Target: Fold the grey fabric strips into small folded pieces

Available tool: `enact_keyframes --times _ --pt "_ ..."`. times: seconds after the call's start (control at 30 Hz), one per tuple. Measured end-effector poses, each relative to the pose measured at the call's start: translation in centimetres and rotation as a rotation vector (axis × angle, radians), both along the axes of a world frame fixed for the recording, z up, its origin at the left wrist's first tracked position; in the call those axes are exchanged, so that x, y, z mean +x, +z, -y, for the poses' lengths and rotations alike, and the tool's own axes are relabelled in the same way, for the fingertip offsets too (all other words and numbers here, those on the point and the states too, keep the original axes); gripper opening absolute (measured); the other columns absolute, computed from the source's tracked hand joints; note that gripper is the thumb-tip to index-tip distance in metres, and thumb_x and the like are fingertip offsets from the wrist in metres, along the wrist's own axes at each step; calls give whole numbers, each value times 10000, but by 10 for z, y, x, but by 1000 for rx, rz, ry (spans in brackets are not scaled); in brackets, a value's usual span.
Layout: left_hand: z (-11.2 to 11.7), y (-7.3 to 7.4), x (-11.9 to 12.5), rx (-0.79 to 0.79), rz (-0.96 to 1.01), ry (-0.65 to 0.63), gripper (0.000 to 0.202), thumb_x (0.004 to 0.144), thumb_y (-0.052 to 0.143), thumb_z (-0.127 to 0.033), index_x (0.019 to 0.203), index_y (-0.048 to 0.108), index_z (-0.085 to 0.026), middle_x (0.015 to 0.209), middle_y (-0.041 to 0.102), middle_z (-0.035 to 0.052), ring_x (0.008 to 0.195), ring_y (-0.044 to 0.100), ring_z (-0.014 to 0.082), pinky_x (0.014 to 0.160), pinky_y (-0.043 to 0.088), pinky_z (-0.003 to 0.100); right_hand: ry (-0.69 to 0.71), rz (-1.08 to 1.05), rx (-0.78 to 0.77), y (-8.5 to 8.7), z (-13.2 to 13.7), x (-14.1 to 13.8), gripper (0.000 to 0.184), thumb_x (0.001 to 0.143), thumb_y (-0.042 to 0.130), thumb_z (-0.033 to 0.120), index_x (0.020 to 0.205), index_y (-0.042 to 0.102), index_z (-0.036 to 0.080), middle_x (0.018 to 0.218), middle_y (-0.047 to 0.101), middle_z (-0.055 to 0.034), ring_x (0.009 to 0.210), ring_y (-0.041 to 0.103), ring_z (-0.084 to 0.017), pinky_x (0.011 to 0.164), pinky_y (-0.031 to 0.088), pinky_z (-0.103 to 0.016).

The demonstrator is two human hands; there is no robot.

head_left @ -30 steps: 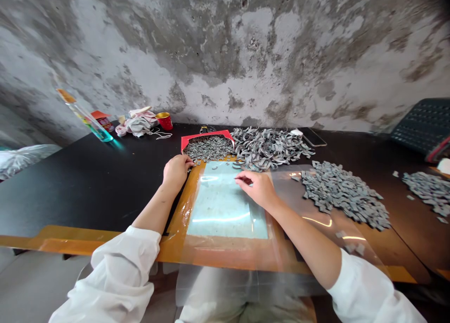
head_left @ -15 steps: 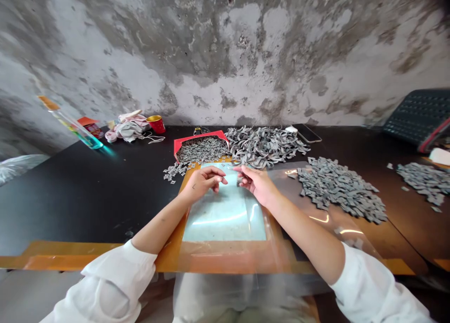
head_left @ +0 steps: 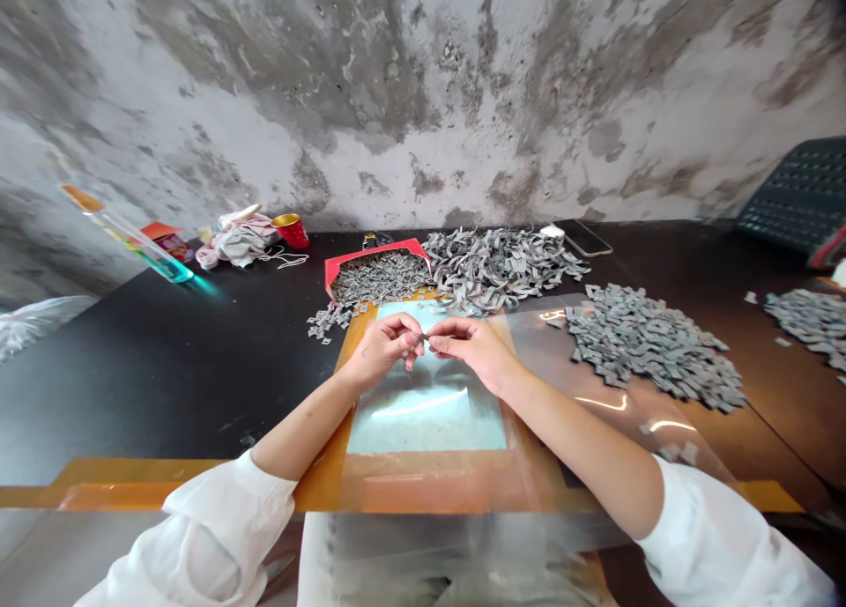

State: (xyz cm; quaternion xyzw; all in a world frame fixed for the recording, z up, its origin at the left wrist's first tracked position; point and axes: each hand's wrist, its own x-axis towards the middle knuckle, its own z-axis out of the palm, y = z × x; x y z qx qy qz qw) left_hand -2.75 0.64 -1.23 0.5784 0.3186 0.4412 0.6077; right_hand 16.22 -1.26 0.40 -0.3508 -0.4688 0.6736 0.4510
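Above the pale blue sheet [head_left: 403,433], your left hand [head_left: 384,351] and right hand [head_left: 479,351], apart moments ago, are now meeting, both pinching one small dark grey piece [head_left: 421,338], so apparently working it jointly; beyond, a red tray [head_left: 383,250] is holding grey pieces [head_left: 383,277].

The black table [head_left: 165,360] is finished smooth, with a soft sheen; its near edge is covered by glossy amber film [head_left: 119,494]. The pale blue sheet [head_left: 426,426] is overlaid with clear, shiny plastic [head_left: 545,351]. The grey strips [head_left: 502,268] by the far edge are seen as matt, the wall [head_left: 423,78] as rough.
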Motion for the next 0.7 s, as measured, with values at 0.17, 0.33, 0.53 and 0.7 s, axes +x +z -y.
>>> enact_keyframes --times 0.17,0.33,0.53,0.7 --pt "0 2 4 6 -36 32 509 596 809 -542 799 579 -137 611 647 6 450 578 98 450 479 206 36 -8 -80 -3 -1 -1 259 618 812 306 810 685 187 713 660 20 658 603 -101 693 512 -270" --pt "-1 0 4 43 -35 34 481 603 815 -519 763 578 -133 616 661 20 464 591 109 465 488 217 27 27 -37 1 2 -3 222 632 782 290 742 622 181 675 632 33 607 580 -93 664 497 -266" --pt "0 0 3 66 -27 29 463 617 814 -499 753 571 -129 614 664 19 458 588 104 465 477 210 -9 95 25 6 4 -3 197 632 747 262 702 582 180 618 601 46 568 568 -99 620 472 -262" --pt "1 -1 3 63 -80 54 431 610 841 -429 737 551 -136 596 654 11 455 586 110 459 478 216 0 107 46 4 4 -3 218 634 754 298 697 581 181 632 596 45 562 565 -104 604 471 -267"
